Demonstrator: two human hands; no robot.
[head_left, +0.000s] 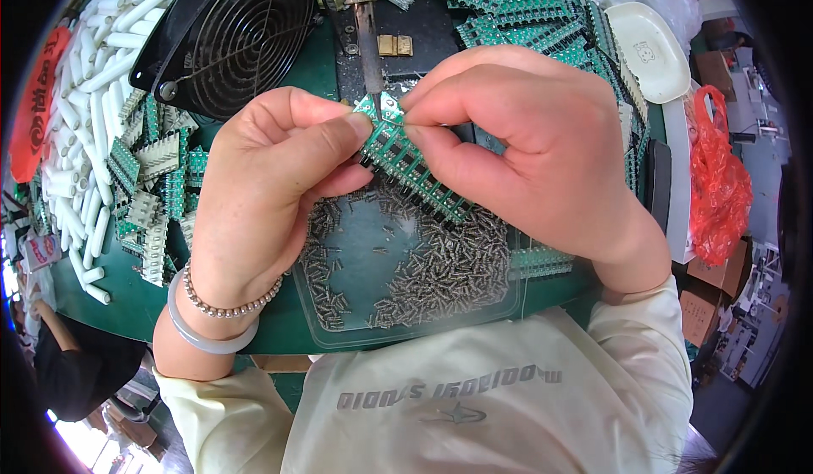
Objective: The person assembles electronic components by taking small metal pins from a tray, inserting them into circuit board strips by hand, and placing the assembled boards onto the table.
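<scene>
My left hand (279, 148) is closed on the upper end of a circuit board strip (408, 162), green with rows of small dark parts. It slants down to the right above a clear plastic tray (326, 338). Many small metal springs (449, 275) lie in the tray. My right hand (525, 127) pinches thumb and forefinger together at the strip's upper end; what they hold is too small to make out. A soldering iron (368, 46) points down from the top, its tip at the board between my hands.
A black fan (241, 38) stands at the back left. White tubes (89, 148) and more circuit boards (161, 165) are piled on the left. Further boards (525, 16) are heaped at the back right, beside a white dish (648, 50) and a red plastic bag (718, 177).
</scene>
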